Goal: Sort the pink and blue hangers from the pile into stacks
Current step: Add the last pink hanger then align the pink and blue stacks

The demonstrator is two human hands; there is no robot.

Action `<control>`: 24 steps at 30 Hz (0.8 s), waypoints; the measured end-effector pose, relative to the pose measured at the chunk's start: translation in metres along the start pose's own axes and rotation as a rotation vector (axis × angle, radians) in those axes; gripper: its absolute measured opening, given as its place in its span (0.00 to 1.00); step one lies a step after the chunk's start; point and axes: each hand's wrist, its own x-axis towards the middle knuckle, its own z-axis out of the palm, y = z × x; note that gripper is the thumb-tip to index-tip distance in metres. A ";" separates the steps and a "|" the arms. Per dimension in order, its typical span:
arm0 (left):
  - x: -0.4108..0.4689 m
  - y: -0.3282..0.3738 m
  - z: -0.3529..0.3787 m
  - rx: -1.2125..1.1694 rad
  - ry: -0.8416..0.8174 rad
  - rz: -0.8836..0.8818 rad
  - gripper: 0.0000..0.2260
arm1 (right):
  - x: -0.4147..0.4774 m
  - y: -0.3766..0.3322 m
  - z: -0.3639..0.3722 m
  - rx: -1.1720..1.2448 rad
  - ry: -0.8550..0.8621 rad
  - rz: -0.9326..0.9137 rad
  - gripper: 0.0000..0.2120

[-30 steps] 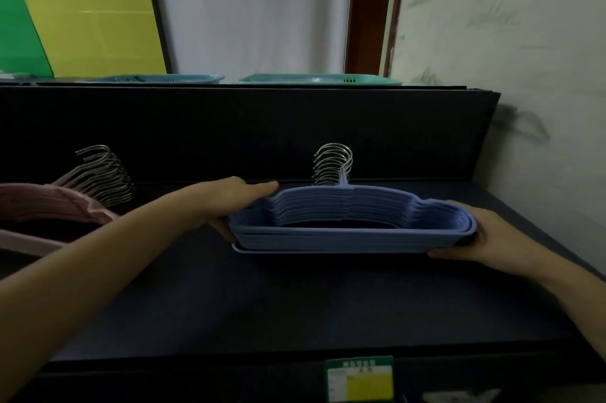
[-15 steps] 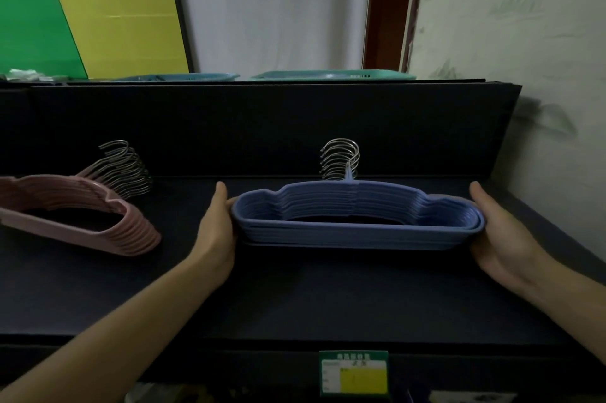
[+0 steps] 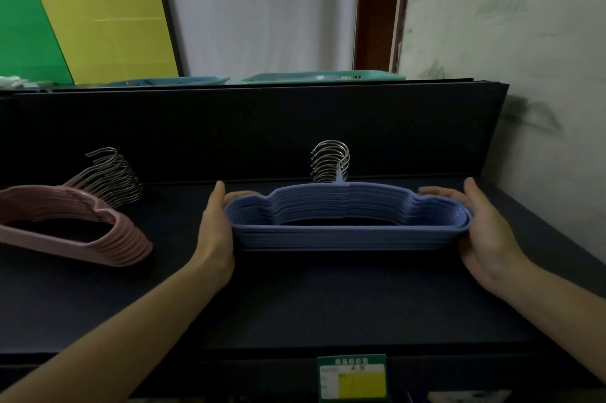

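Observation:
A neat stack of blue hangers (image 3: 347, 233) lies flat on the dark table (image 3: 295, 307), right of centre, its metal hooks (image 3: 329, 161) pointing at the back panel. My left hand (image 3: 214, 232) presses on the stack's left end with fingers curled over the top. My right hand (image 3: 485, 235) cups its right end the same way. A fanned stack of pink hangers (image 3: 124, 246) rests at the left edge, apart from both hands, partly cut off by the frame.
A tall dark back panel (image 3: 262, 127) closes the table's far side. Beyond it sit a blue basket (image 3: 170, 82) and a teal basket (image 3: 321, 77). A wall (image 3: 524, 41) bounds the right. A green-yellow label (image 3: 352, 376) hangs on the front edge.
My left hand shifted from lying over the blue stack's top edge to pressing its left end. The view swung left, bringing the pink stack further into view. The blue stack looks squarer.

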 end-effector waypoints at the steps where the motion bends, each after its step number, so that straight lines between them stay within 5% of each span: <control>1: 0.001 -0.001 0.001 -0.004 0.000 -0.002 0.25 | 0.000 0.000 0.001 0.015 0.005 -0.008 0.27; 15: 0.008 -0.004 0.011 -0.064 0.230 -0.144 0.11 | 0.013 0.006 0.011 -0.003 0.141 -0.055 0.31; 24: 0.008 0.000 0.011 -0.123 0.221 -0.233 0.15 | 0.013 0.007 0.005 0.011 0.073 -0.050 0.30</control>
